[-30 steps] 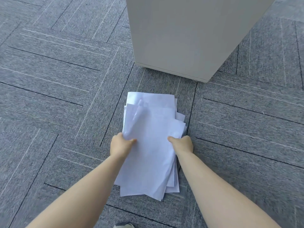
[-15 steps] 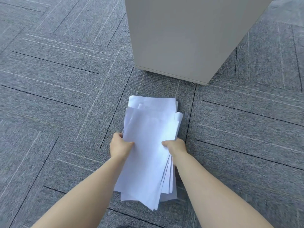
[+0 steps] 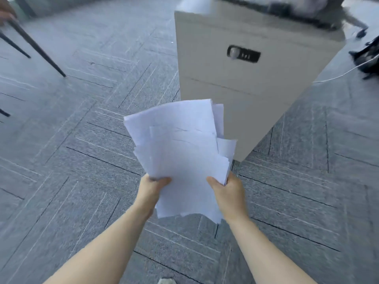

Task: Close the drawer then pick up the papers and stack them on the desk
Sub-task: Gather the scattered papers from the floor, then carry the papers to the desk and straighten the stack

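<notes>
Looks like the pale grey metal drawer cabinet (image 3: 246, 64) just beyond the hands is shut, so that part's done. The messy stack of white paper sheets (image 3: 182, 152) is off the grey carpet, left hand (image 3: 152, 186) and right hand (image 3: 227, 191) pinching its near edge. Only the desk drop-off's left.
</notes>
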